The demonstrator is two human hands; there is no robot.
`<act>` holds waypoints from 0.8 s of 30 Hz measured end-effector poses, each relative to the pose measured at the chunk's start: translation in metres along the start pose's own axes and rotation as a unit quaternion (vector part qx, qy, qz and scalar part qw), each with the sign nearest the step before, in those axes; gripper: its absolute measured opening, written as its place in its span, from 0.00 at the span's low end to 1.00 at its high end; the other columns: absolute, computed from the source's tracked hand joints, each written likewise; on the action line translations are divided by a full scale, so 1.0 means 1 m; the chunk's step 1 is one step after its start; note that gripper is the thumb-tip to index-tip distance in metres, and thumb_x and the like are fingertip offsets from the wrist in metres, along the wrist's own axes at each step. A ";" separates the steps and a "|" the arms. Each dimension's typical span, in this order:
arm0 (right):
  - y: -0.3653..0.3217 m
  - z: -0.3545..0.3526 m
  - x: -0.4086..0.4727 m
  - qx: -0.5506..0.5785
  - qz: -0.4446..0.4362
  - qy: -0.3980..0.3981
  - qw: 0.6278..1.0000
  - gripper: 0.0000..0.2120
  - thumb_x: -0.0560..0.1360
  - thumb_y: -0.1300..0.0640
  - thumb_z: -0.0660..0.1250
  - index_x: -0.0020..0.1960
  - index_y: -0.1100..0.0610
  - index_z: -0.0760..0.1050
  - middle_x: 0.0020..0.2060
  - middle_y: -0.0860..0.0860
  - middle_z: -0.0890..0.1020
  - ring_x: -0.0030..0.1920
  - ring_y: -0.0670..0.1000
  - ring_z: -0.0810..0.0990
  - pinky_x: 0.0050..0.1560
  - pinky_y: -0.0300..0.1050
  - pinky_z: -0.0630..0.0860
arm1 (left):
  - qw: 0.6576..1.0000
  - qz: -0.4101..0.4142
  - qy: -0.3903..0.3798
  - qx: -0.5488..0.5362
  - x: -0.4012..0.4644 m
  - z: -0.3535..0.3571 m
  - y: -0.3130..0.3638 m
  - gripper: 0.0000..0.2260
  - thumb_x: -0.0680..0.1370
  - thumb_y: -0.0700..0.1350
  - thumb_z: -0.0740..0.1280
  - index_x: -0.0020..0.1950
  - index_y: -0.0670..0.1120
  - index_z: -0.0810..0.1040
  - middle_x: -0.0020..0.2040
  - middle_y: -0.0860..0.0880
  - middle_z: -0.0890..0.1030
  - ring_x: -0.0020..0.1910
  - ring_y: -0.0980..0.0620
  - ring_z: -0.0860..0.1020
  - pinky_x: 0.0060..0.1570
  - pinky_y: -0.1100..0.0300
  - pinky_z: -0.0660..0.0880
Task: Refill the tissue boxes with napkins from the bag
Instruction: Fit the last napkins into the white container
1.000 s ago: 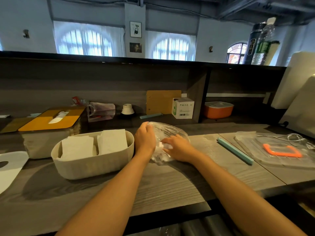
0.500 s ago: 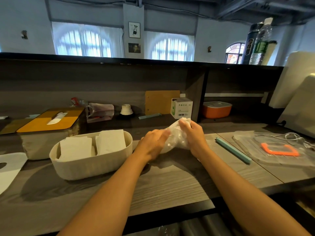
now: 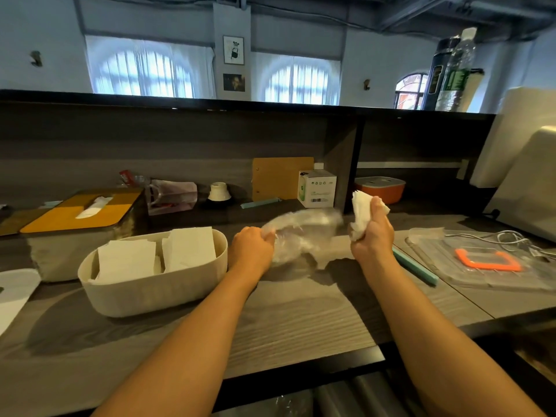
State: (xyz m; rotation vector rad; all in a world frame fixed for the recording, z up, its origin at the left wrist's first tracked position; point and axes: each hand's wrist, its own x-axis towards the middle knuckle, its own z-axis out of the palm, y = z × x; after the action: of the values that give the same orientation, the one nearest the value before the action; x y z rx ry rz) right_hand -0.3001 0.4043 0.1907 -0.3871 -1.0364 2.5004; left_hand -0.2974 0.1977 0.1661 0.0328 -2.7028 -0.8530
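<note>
the right hand (image 3: 371,233) holds a wad of napkins (image 3: 365,210) up off the tabletop (image 3: 301,320), fingers (image 3: 376,206) curled tight round the middle so the ends splay out above and below. the left hand (image 3: 252,251) grips one end of the clear bag (image 3: 301,233), which is blurred and looks slack, perhaps empty now, though i can't be sure through the smear. bag and wad are apart, a small gap between them.

the open box (image 3: 150,284) sits just left of the left hand, already carrying two white stacks side by side. behind it a second box (image 3: 75,218) with a yellow lid has a tissue poking from its slot.

as i judge it, the step in hand is carrying the wad across to the open box. to do it well, let go of the bag first so the left hand can help; the wad is crumpled by that grip, so square it up with both hands before laying it in, flat and in line with the stacks there. lower it rather than drop it, or the sheets will fan out over the rim.

as for writing: a small white carton (image 3: 316,189) at the back bears a green mark and a barcode, the print too small to read. a bottle (image 3: 454,76) on the top shelf has a green label, also unreadable.
</note>
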 end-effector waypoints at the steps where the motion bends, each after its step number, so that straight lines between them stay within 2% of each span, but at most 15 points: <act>1: 0.000 -0.001 -0.001 -0.020 0.003 -0.028 0.999 0.24 0.77 0.45 0.68 0.69 0.53 0.69 0.57 0.54 0.78 0.54 0.52 0.78 0.39 0.42 0.76 | 1.000 -0.017 0.019 -0.012 -0.002 -0.001 0.001 0.22 0.84 0.55 0.56 0.61 0.40 0.79 0.60 0.39 0.79 0.58 0.39 0.77 0.53 0.52 0.72; 3: -0.001 0.000 -0.004 -0.048 0.022 -0.134 0.990 0.23 0.76 0.45 0.67 0.67 0.55 0.70 0.52 0.53 0.79 0.44 0.48 0.79 0.31 0.36 0.75 | 0.998 -0.035 0.038 -0.036 -0.006 -0.005 0.004 0.25 0.84 0.56 0.52 0.59 0.39 0.79 0.58 0.39 0.80 0.55 0.40 0.78 0.49 0.53 0.70; 5: -0.004 0.003 -0.012 -0.077 0.051 -0.259 0.961 0.18 0.75 0.47 0.66 0.60 0.56 0.73 0.41 0.52 0.80 0.32 0.45 0.78 0.23 0.32 0.70 | 0.996 -0.037 0.042 -0.065 -0.009 -0.008 0.008 0.28 0.84 0.59 0.48 0.60 0.39 0.78 0.58 0.39 0.80 0.53 0.42 0.77 0.48 0.54 0.68; 6: -0.004 0.006 -0.016 -0.116 0.058 -0.297 0.946 0.16 0.75 0.48 0.65 0.58 0.57 0.75 0.39 0.52 0.81 0.30 0.45 0.78 0.22 0.32 0.70 | 0.995 -0.042 0.043 -0.084 -0.011 -0.010 0.010 0.29 0.84 0.60 0.47 0.62 0.39 0.77 0.59 0.39 0.79 0.54 0.42 0.77 0.49 0.54 0.67; 8: 0.004 0.012 -0.023 -0.256 0.045 -0.321 0.911 0.13 0.77 0.51 0.66 0.58 0.56 0.78 0.44 0.54 0.82 0.35 0.47 0.81 0.25 0.36 0.74 | 0.989 -0.053 0.048 -0.126 -0.013 -0.011 0.013 0.30 0.84 0.61 0.46 0.63 0.39 0.75 0.59 0.39 0.78 0.57 0.42 0.76 0.51 0.53 0.66; 11: 0.027 0.016 -0.022 -0.398 0.017 -0.312 0.863 0.09 0.78 0.53 0.67 0.58 0.51 0.80 0.53 0.57 0.82 0.49 0.55 0.83 0.44 0.49 0.83 | 0.965 -0.062 0.051 -0.252 -0.010 -0.010 0.015 0.24 0.84 0.58 0.51 0.51 0.41 0.77 0.51 0.41 0.79 0.50 0.44 0.76 0.47 0.56 0.67; 12: 0.033 0.017 -0.023 -0.411 0.014 -0.315 0.855 0.09 0.78 0.52 0.67 0.57 0.50 0.80 0.54 0.57 0.82 0.52 0.57 0.83 0.50 0.53 0.82 | 0.947 -0.078 0.053 -0.308 -0.006 -0.008 0.014 0.22 0.84 0.57 0.53 0.49 0.42 0.77 0.51 0.41 0.80 0.48 0.45 0.77 0.44 0.56 0.69; 14: 0.040 0.019 -0.023 -0.421 0.005 -0.332 0.844 0.10 0.78 0.51 0.68 0.59 0.48 0.79 0.54 0.56 0.82 0.54 0.58 0.82 0.55 0.56 0.80 | 0.893 -0.162 0.044 -0.418 0.001 -0.007 0.014 0.18 0.83 0.57 0.57 0.54 0.43 0.77 0.51 0.41 0.81 0.43 0.47 0.77 0.39 0.57 0.72; 16: 0.043 0.020 -0.024 -0.434 -0.012 -0.334 0.837 0.14 0.78 0.51 0.67 0.63 0.49 0.77 0.54 0.55 0.82 0.53 0.57 0.82 0.54 0.55 0.81 | 0.806 -0.264 0.004 -0.529 0.001 -0.008 0.013 0.16 0.82 0.58 0.60 0.58 0.46 0.76 0.49 0.43 0.81 0.38 0.49 0.78 0.31 0.59 0.74; 18: 0.044 0.022 -0.024 -0.434 -0.038 -0.317 0.842 0.15 0.79 0.52 0.67 0.65 0.49 0.75 0.54 0.54 0.81 0.53 0.55 0.82 0.49 0.51 0.83 | 0.705 -0.300 -0.015 -0.642 0.001 -0.008 0.012 0.13 0.82 0.55 0.63 0.56 0.46 0.76 0.48 0.43 0.81 0.40 0.48 0.81 0.34 0.58 0.78; 19: 0.044 0.022 -0.024 -0.427 -0.051 -0.311 0.848 0.14 0.79 0.52 0.67 0.64 0.49 0.75 0.54 0.54 0.81 0.52 0.55 0.82 0.46 0.49 0.83 | 0.667 -0.294 -0.010 -0.685 0.001 -0.007 0.011 0.13 0.82 0.53 0.63 0.55 0.44 0.76 0.48 0.43 0.81 0.43 0.47 0.81 0.38 0.57 0.79; 21: 0.044 0.024 -0.023 -0.416 -0.076 -0.299 0.855 0.12 0.79 0.52 0.67 0.61 0.47 0.75 0.53 0.54 0.80 0.51 0.55 0.82 0.39 0.47 0.82 | 0.637 -0.279 0.010 -0.718 0.002 -0.005 0.008 0.12 0.83 0.50 0.62 0.54 0.42 0.77 0.48 0.43 0.80 0.45 0.47 0.81 0.41 0.57 0.79; 23: 0.045 0.032 -0.024 -0.425 -0.095 -0.285 0.854 0.07 0.79 0.52 0.67 0.57 0.47 0.75 0.51 0.53 0.80 0.50 0.54 0.81 0.38 0.46 0.82 | 0.646 -0.281 0.041 -0.709 0.002 -0.002 0.006 0.10 0.84 0.47 0.61 0.51 0.41 0.78 0.46 0.44 0.80 0.44 0.48 0.81 0.43 0.57 0.79; 24: 0.047 0.038 -0.023 -0.430 -0.099 -0.282 0.852 0.06 0.79 0.52 0.67 0.55 0.46 0.75 0.50 0.52 0.80 0.49 0.53 0.81 0.40 0.48 0.82 | 0.662 -0.281 0.053 -0.693 0.002 0.000 0.005 0.10 0.84 0.46 0.61 0.51 0.42 0.78 0.45 0.44 0.80 0.44 0.49 0.81 0.45 0.57 0.80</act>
State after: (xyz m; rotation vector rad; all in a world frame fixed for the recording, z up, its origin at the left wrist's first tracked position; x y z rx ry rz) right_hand -0.3072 0.3402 0.1849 0.2478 -2.2856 1.8452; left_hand -0.2993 0.2015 0.1695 0.5453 -1.2181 -2.6751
